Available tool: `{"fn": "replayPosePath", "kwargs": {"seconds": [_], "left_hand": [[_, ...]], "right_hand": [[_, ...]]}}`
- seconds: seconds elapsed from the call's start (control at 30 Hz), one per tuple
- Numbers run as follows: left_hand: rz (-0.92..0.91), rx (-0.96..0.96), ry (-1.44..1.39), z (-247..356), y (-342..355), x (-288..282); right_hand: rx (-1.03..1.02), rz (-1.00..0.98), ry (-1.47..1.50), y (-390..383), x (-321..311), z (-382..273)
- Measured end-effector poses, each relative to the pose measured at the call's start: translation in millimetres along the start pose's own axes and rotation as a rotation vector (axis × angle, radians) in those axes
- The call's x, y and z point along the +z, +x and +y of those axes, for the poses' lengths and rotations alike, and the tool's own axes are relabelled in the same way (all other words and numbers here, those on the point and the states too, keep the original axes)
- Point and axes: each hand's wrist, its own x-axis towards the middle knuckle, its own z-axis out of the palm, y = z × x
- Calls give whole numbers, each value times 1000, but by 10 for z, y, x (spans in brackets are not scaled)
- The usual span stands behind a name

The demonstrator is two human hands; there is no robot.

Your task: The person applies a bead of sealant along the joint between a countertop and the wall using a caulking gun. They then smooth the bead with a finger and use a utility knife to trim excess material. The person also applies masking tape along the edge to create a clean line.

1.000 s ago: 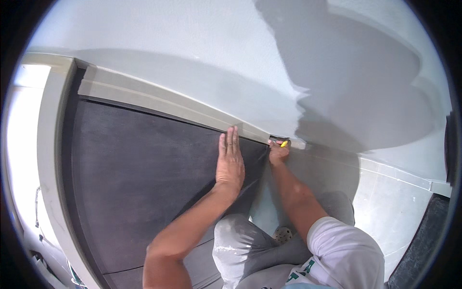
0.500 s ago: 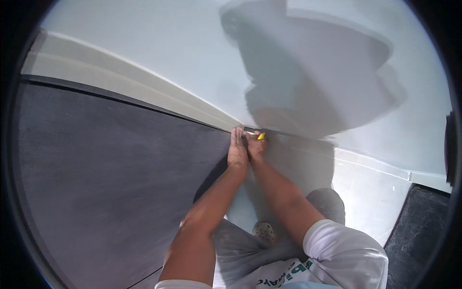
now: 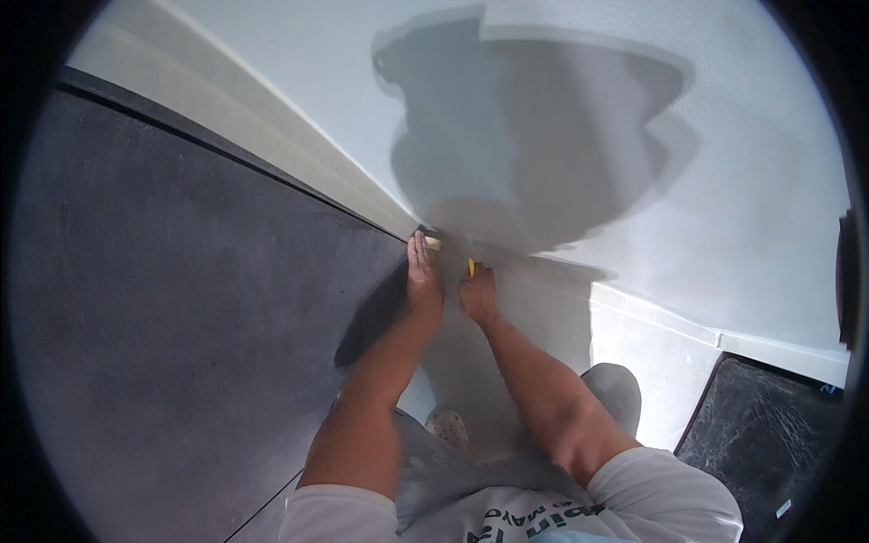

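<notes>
From my remote seat I see the broad dark panel (image 3: 181,253) filling the left side, with beige trim (image 3: 244,100) along its far edge. I judge the panel stiff and heavy, smooth enough to slip under a flat palm, so best steadied at its edge. At its far right corner my left hand (image 3: 423,276) lies flat, fingers straight and pressed together, pinching nothing that I can make out; a small pale patch (image 3: 433,243) shows just beside the fingertips. Next, apart from it, my right hand (image 3: 478,294) curls around a slim yellow tool (image 3: 471,267), its end poking up beyond the fingers. That looks light and rigid, best held mid-body; its working end is hidden. Farther right, a dark slab (image 3: 769,425) lies near the white skirting (image 3: 661,313).
</notes>
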Motion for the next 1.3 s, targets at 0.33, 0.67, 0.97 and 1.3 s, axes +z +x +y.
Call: {"fn": "replayPosePath", "kwargs": {"seconds": [0.33,0.67,0.97,1.3], "left_hand": [[147,-469,-1112,504,-158,745],[270,-461,-3408,779,455,815],[393,-352,-3226,880,447,755],[318,-119,-3207,1143,638,976]], "right_hand": [[15,-510,368,171,-937,-624],[1,-140,482,125,-365,-420],[106,-103,668,25,-487,-613],[35,-68,545,192,-244,-306]]}}
